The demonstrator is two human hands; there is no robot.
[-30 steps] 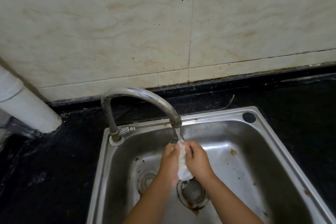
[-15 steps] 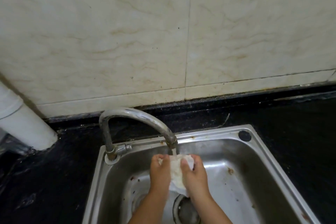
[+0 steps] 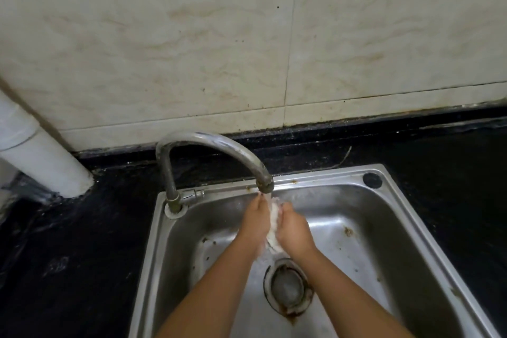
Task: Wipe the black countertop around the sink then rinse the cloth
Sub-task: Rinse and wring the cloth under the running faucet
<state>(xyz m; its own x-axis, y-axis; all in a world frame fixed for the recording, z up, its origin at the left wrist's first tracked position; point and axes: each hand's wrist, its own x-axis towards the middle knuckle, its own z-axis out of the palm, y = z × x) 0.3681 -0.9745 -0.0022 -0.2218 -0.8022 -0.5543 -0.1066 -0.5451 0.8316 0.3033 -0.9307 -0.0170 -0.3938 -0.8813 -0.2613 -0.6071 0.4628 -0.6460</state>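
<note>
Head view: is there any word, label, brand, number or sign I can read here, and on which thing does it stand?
None: no readable text shows on the tap, the sink, the cloth, the tiles, the pipe or the countertop.

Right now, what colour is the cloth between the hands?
White; the cloth shows best in the head view, pressed between both hands under the tap.
</note>
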